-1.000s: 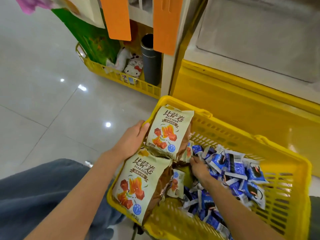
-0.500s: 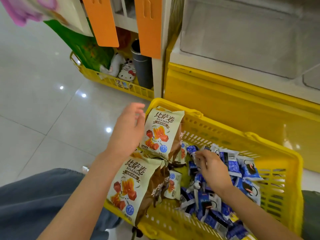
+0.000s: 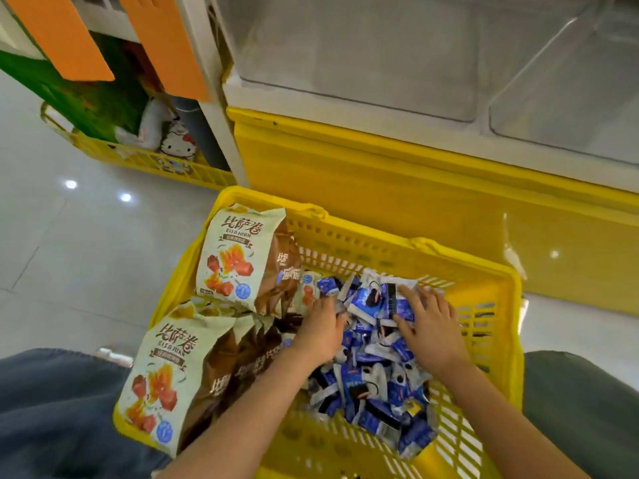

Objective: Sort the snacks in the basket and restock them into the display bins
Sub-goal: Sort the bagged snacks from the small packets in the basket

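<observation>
A yellow basket sits in front of me. Two large cream pizza-roll bags lean on its left side, one at the back and one at the front. A heap of small blue-and-white snack packets fills the middle. My left hand is sunk in the heap's left side, fingers curled down round some packets. My right hand lies on the heap's far right, fingers spread flat over the packets. Clear display bins stand above, behind the basket.
The bins rest on a white ledge over a yellow base. A second yellow basket with plush toys stands at the back left under orange tags. Glossy floor tiles lie to the left. My knees flank the basket.
My left hand left the rear pizza-roll bag and went down into the blue packets. My right hand slid to the far right of the heap. The view moved closer to the bins.
</observation>
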The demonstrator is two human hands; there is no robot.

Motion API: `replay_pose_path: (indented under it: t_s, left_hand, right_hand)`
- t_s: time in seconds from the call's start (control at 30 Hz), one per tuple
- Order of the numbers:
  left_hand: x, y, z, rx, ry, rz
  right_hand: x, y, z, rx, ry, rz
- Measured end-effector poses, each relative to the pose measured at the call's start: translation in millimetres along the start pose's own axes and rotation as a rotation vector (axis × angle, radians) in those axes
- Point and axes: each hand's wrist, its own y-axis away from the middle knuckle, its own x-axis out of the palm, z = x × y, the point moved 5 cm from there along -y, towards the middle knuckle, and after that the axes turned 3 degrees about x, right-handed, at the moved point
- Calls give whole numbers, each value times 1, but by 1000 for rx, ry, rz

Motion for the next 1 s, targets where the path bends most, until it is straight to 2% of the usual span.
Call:
replay_pose_path:
  t_s: [0.1, 0.3, 0.47, 0.57, 0.7, 0.8, 0.9, 1.0]
  left_hand:
    - [8, -26, 13, -199, 272, -66]
    - [22, -68, 25, -492, 500, -193]
    - [28, -72, 36, -557, 650, -349]
    - [18, -57, 27, -455, 701, -460]
    - [-10, -16, 6, -165, 607, -611]
    - [-14, 12, -14, 78, 526, -488]
    - [-7, 29, -32, 240, 469, -295]
    - [-4, 38, -27, 255, 523, -237]
  right_hand:
    - [1, -2, 0, -11, -8, -28]
    - [7, -2, -3, -19, -53, -84]
    - [9, -1, -6, -20, -118, -103]
    - [6, -2, -5, -18, -147, -91]
    - [-6, 0, -3, -38, -276, -131]
    - [-27, 10, 13, -85, -613, -219]
    - [-32, 19, 40, -119, -844, -48]
    - [-30, 18, 43, -51, -876, -5]
